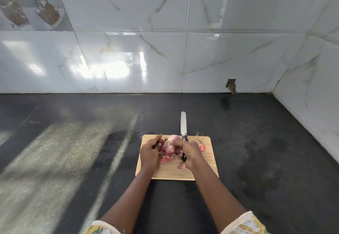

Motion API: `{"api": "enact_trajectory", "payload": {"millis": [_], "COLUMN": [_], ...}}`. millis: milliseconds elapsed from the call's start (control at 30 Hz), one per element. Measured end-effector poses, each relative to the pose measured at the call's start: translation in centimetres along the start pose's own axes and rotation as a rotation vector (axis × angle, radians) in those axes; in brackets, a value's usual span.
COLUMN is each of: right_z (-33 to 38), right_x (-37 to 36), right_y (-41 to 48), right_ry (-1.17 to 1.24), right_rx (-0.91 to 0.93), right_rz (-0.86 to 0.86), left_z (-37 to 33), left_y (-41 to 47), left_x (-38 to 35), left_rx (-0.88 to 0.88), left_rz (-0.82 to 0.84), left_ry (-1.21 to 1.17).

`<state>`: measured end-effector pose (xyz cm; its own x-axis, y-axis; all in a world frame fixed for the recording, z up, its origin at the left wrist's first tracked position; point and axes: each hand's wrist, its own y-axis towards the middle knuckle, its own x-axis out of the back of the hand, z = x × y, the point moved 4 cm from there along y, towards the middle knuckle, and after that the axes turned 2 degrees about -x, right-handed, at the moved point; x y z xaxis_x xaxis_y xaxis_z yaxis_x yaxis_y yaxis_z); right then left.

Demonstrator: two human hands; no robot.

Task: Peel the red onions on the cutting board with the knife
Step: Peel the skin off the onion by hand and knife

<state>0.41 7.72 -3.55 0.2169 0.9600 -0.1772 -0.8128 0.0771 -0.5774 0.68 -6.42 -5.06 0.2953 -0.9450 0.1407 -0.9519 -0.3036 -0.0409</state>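
Observation:
A wooden cutting board (205,167) lies on the dark counter. My left hand (149,153) grips a partly peeled red onion (169,146) over the board. My right hand (189,153) holds the black handle of a knife (183,125), whose blade points away past the board's far edge; its thumb and forefinger touch the onion's top. Another red onion (201,146) with dry roots sits on the board just right of my right hand, partly hidden by it. Loose red skins (166,160) lie on the board under my hands.
The black counter (73,160) stretches left and right of the board. A white marble-tiled wall (165,59) runs along the back, and a side wall (311,105) closes the right. A small hole (231,85) shows in the back tiles.

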Motion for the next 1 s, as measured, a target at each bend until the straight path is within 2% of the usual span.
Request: {"api": "enact_trajectory", "payload": {"millis": [167, 267, 433, 633, 767, 867, 933, 1000], "right_z": [0.3, 0.7, 0.1, 0.1, 0.7, 1.0, 0.9, 0.7], "right_x": [0.1, 0.5, 0.9, 1.5, 1.8, 1.7, 1.6, 1.5], "right_y": [-0.6, -0.8, -0.4, 0.4, 0.8, 0.5, 0.3, 0.5], "right_ry": [0.339, 0.442, 0.406, 0.475, 0.435, 0.426, 0.419, 0.429], "right_rx": [-0.147, -0.166, -0.174, -0.141, -0.136, -0.142, -0.152, -0.163], "right_rz": [0.106, 0.128, 0.191, 0.252, 0.264, 0.252, 0.248, 0.243], "left_z": [0.0, -0.4, -1.5, -1.2, -1.0, -1.3, -1.8, -2.5], "left_y": [0.4, 0.3, 0.3, 0.9, 1.0, 1.1, 1.0, 0.8], "left_x": [-0.3, -0.5, -1.2, -1.2, -1.6, -1.9, -1.6, -1.0], "left_rx": [0.022, -0.005, -0.131, -0.115, -0.146, -0.124, -0.104, -0.158], "left_rz": [0.01, 0.056, 0.077, 0.117, 0.237, 0.316, 0.294, 0.224], "left_ry": [0.136, 0.192, 0.338, 0.433, 0.48, 0.431, 0.324, 0.231]}}
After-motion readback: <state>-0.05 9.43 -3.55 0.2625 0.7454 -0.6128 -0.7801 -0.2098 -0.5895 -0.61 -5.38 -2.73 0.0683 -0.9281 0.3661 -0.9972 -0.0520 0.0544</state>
